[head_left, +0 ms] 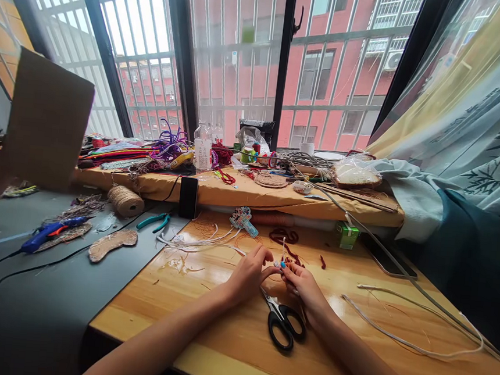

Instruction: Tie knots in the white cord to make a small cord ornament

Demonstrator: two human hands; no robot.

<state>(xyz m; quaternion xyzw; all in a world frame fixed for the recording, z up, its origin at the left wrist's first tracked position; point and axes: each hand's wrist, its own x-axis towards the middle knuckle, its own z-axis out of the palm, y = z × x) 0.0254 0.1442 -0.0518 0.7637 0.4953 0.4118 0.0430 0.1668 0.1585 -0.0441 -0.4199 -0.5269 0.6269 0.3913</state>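
My left hand [250,272] and my right hand [305,288] meet over the wooden desk [170,303], fingers bent and pinched around a small piece too tiny to make out. A spot of bright blue shows at my right fingertips. Black-handled scissors [282,321] lie partly open just below, between my forearms. Dark red cord [284,236] lies in loops behind my hands, with short red bits beside them. White cords [197,242] spread on the desk to the left, near a patterned light-blue item [244,219].
On the grey table at left are a blue glue gun [48,234], a twine spool [125,201], teal pliers [154,222] and a cardboard piece [112,245]. A green box [346,235] and a phone [386,255] lie right. Craft materials crowd the ledge [232,194].
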